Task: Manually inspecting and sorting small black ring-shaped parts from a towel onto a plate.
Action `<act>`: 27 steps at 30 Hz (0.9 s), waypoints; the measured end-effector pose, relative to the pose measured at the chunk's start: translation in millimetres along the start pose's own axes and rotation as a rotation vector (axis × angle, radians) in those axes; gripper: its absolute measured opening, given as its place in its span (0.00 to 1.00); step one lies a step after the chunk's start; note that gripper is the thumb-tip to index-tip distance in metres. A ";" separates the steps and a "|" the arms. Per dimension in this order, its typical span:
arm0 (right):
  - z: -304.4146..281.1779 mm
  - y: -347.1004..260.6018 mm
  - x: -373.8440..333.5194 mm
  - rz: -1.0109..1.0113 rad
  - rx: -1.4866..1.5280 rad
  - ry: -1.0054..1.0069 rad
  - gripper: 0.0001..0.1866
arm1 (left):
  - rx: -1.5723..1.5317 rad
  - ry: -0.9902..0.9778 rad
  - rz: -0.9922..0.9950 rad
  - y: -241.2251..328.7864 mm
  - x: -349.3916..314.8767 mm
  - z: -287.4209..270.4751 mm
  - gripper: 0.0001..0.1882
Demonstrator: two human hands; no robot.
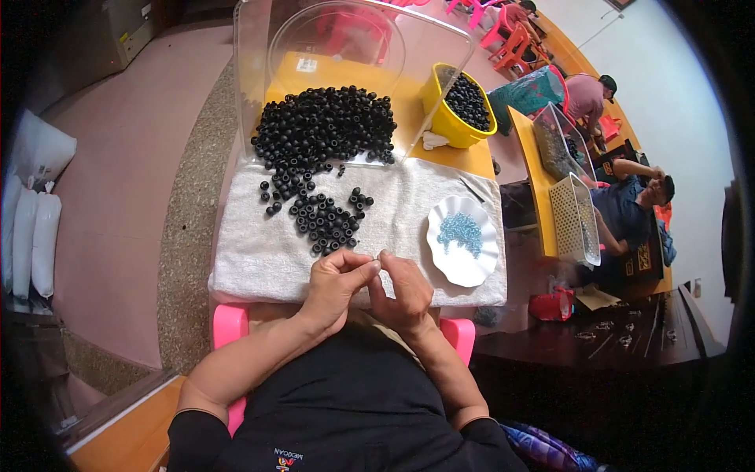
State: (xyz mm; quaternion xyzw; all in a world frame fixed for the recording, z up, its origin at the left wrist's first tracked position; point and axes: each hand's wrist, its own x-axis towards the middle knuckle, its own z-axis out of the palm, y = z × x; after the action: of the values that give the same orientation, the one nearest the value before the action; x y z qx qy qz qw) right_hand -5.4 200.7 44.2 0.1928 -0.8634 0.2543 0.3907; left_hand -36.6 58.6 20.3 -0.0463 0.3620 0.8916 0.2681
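Note:
Over the near edge of a white towel [259, 263], my left hand [334, 287] and my right hand [403, 293] meet with thumbs and forefingers pinched. Whatever lies between the fingertips is too small to make out. Just beyond them sits a loose cluster of round black pieces with holes [324, 222], like large beads. More of these spread from a big heap [326, 118] in a clear plastic bin [429, 102] lying open toward me. To the right of my hands, a white wavy-rimmed plate [470, 271] holds small, clear blue beads [460, 232].
A yellow tub [444, 118] of black pieces stands at the back right, with a thin dark tool [472, 189] nearer me. Two people sit at right, by another table with a white perforated basket [574, 220]. White sacks [35, 236] stand at far left.

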 end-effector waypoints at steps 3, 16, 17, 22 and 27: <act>-2.3 2.6 2.6 -0.029 0.034 -0.006 0.21 | 0.021 -0.009 -0.001 0.4 -0.1 1.0 0.03; -22.5 18.0 -6.6 0.224 0.184 -0.140 0.22 | 0.097 -0.051 -0.031 -2.3 -3.7 6.8 0.09; -24.4 24.8 -7.5 0.268 0.204 -0.140 0.21 | 0.110 -0.053 -0.036 -2.3 -3.1 5.6 0.08; -42.1 74.3 24.0 0.256 0.075 -0.092 0.13 | 0.162 -0.045 -0.026 3.2 -4.2 6.2 0.08; -54.3 157.7 72.6 0.485 0.147 0.025 0.09 | 0.208 -0.077 -0.012 0.2 -4.0 5.9 0.09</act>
State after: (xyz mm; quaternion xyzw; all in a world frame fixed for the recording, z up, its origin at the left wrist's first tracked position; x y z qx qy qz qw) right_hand -102.9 348.6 85.5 0.0047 -0.8587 0.4053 0.3136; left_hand -32.7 60.7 25.9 0.0141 0.4417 0.8487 0.2906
